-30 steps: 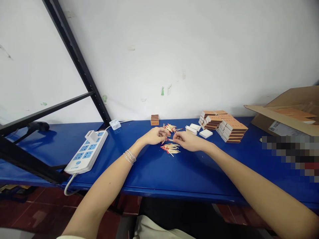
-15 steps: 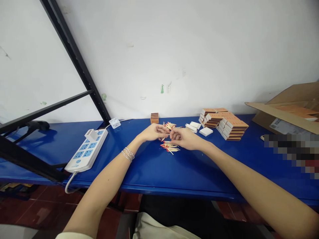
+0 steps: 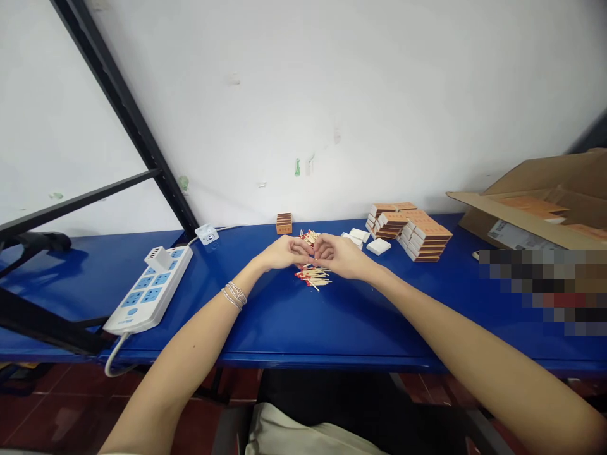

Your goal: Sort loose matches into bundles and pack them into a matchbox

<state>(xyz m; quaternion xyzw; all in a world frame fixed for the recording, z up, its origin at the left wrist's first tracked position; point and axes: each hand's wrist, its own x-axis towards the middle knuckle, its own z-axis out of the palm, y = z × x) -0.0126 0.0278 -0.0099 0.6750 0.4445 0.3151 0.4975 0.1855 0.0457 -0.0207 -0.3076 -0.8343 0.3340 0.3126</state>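
Observation:
My left hand (image 3: 286, 253), with a bracelet on the wrist, has its thumb and fingers curled together around matches that its fingers mostly hide. Fingertip to fingertip with it, my right hand (image 3: 339, 256) is pinched closed; what lies in that pinch is too small to make out. Just below both hands is a loose pile of red-tipped matches (image 3: 317, 278) on the blue table. Behind the fingers lies a second match pile (image 3: 310, 237), partly covered by them. Several white matchbox trays (image 3: 378, 246) rest to the right of my right hand.
Stacked orange matchboxes (image 3: 424, 237) stand at the back right, with a small matchbox stack (image 3: 284, 223) near the wall. An open cardboard box (image 3: 512, 221) is at far right. A white power strip (image 3: 149, 291) and black metal frame (image 3: 137, 126) are on the left.
The view has turned slightly right, so everything sits further left. My hands have come closer together and their fingertips now meet. The piles look much the same.

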